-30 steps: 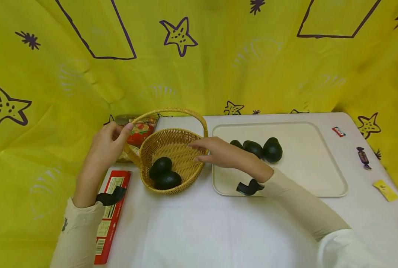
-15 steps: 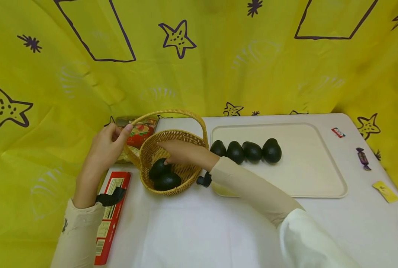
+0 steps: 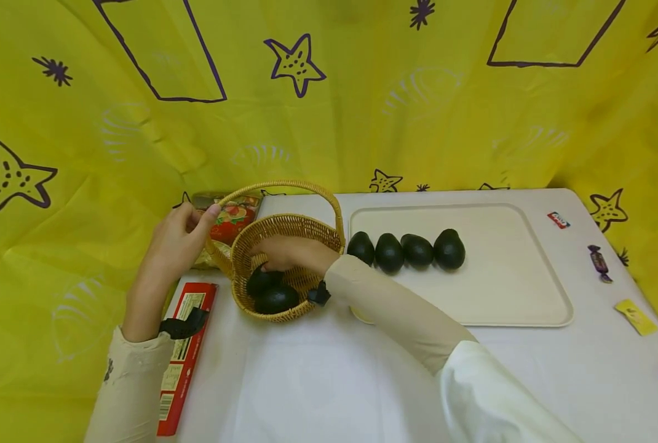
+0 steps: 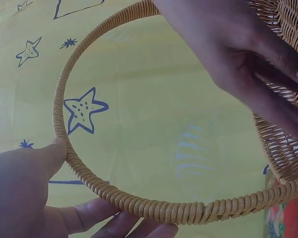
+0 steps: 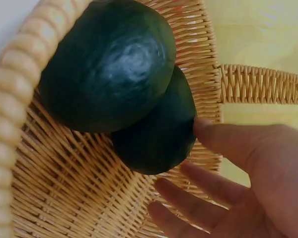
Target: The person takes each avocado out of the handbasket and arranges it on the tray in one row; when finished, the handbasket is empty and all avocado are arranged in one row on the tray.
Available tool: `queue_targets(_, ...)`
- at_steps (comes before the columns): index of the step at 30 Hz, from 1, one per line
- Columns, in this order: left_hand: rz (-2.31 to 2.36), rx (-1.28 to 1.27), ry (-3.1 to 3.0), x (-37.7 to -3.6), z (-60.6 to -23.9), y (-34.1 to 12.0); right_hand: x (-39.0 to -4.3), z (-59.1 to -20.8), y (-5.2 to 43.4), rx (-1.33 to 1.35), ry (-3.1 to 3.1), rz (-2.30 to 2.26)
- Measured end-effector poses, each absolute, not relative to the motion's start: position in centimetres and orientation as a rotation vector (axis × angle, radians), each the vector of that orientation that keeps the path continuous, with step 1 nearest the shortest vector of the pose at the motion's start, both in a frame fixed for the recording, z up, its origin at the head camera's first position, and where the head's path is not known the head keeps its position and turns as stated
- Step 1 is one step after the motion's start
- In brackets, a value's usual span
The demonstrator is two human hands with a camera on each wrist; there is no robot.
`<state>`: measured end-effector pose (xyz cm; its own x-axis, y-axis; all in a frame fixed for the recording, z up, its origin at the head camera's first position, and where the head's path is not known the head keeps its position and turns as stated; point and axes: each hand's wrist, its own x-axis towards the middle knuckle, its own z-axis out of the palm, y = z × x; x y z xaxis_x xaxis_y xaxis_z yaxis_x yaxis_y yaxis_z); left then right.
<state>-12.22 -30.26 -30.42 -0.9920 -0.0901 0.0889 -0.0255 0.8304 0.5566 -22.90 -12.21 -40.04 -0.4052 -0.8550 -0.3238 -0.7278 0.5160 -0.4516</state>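
Observation:
A wicker basket (image 3: 301,223) stands on the white table and holds two dark green avocados (image 3: 277,299). My left hand (image 3: 198,216) grips the arched handle (image 3: 279,183) at its left end; in the left wrist view the thumb and fingers (image 4: 97,210) curl round the handle (image 4: 154,208). My right hand (image 3: 268,266) reaches into the basket. In the right wrist view its thumb tip touches the farther avocado (image 5: 159,134), its fingers (image 5: 188,171) spread beside it. The nearer avocado (image 5: 109,64) leans on the farther one.
A cream tray (image 3: 506,289) to the right of the basket carries a row of several avocados (image 3: 417,251). A red box (image 3: 182,357) lies by my left forearm, and a snack packet (image 3: 232,218) sits behind the basket. Wrapped sweets (image 3: 600,258) and a yellow packet (image 3: 636,315) lie at the right edge. Yellow cloth hangs behind.
My right hand has moved left from the basket's rim near the tray down into the basket onto an avocado. The left hand has kept its hold on the handle.

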Motion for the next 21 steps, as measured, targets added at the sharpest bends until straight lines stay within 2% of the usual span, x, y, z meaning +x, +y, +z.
queue_targets(5, -0.885, 0.085, -2.892, -12.2, -30.4, -30.1, -23.2, -40.2, -11.6, -1.299, 2.167, -0.301)
queue_targets(21, -0.905, 0.087, -2.898, -12.2, -30.3, -30.1, -23.4, -40.7, -9.8, -1.054, 2.307, -0.279)
